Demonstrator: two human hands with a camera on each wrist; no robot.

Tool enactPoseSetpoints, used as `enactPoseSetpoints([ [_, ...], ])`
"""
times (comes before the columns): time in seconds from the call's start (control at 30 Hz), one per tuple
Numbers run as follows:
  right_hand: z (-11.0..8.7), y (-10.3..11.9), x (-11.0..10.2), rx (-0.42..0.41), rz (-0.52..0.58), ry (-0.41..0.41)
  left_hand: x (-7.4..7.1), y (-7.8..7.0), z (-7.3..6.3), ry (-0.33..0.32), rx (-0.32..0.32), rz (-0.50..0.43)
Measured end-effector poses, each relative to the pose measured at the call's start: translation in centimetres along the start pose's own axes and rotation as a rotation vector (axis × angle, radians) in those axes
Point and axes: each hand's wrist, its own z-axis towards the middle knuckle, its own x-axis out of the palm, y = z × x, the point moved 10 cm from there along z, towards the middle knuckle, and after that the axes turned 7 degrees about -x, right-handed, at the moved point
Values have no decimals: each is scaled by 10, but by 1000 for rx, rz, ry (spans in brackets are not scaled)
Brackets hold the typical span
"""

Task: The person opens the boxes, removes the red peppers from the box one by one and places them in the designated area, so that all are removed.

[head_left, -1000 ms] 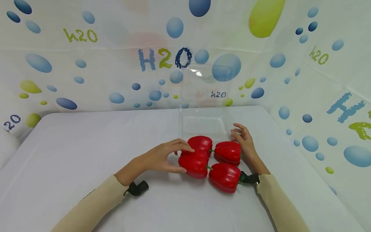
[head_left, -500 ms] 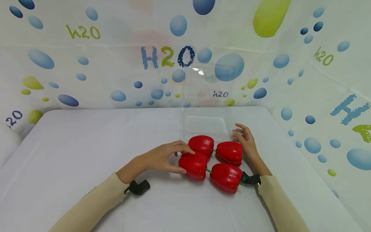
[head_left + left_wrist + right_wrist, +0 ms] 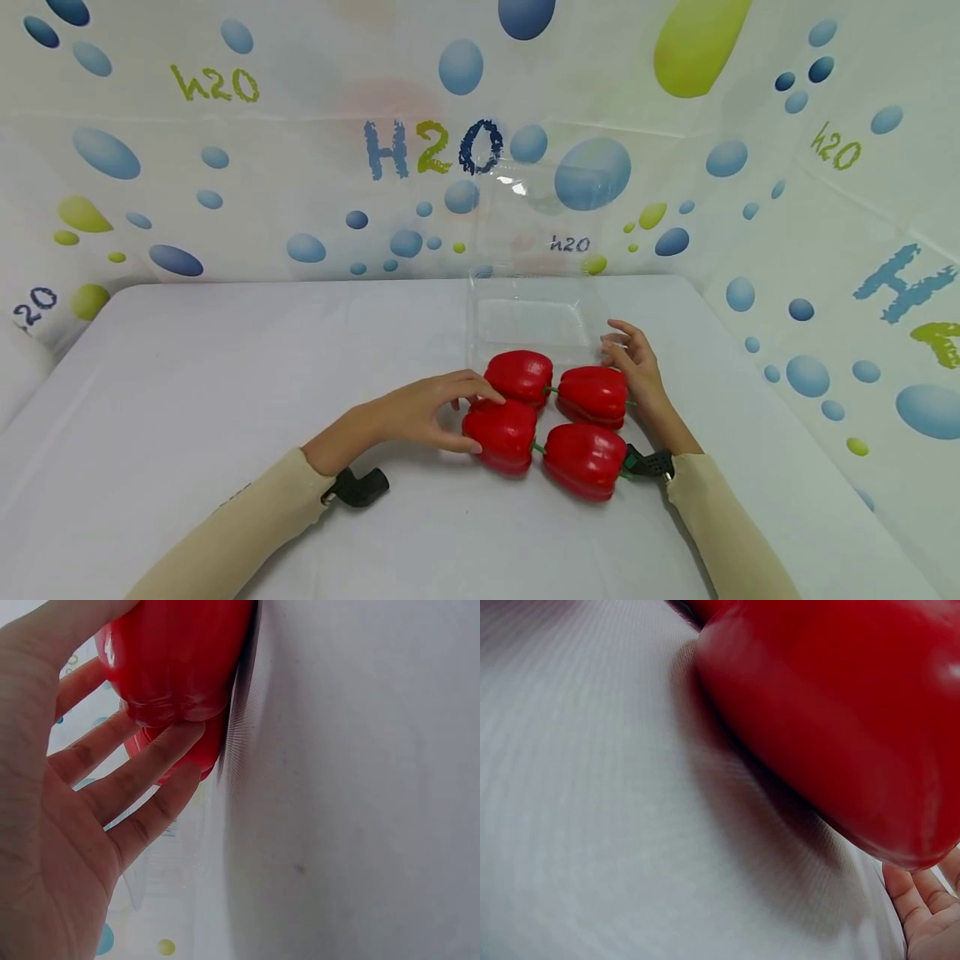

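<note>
Several red bell peppers lie close together on the white table, stems to the right. My left hand [image 3: 427, 408] holds the near-left bell pepper [image 3: 508, 442], thumb at its near side and fingers over its far side. In the left wrist view, fingers [image 3: 142, 769] lie against its red surface. Behind it sits the far-left bell pepper [image 3: 520, 373]. My right hand [image 3: 633, 358] rests with loosely bent fingers beside the far-right bell pepper [image 3: 592, 393] and a clear plastic box, holding nothing. The near-right bell pepper [image 3: 585, 460] lies near the right wrist and fills much of the right wrist view.
The clear plastic box [image 3: 528, 321] stands behind the peppers, its transparent lid [image 3: 517, 217] raised at the back. A white sheet with printed drops [image 3: 300, 250] hangs behind and along the right. Dark wrist cameras [image 3: 360, 487] sit at both wrists.
The near-left bell pepper has shifted slightly towards me in my left hand, and its stem has tilted nearer. The right hand and the other peppers stay nearly still.
</note>
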Motion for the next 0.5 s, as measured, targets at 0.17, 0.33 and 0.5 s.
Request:
enactPoseSetpoints([
  [0.17, 0, 0, 0, 5, 3, -9, 0, 1, 0, -1, -1, -2],
  [0.33, 0, 1, 0, 10, -4, -5, 0, 0, 0, -6, 13, 10],
  [0.5, 0, 1, 0, 11, -5, -2, 0, -1, 0, -11, 19, 5],
])
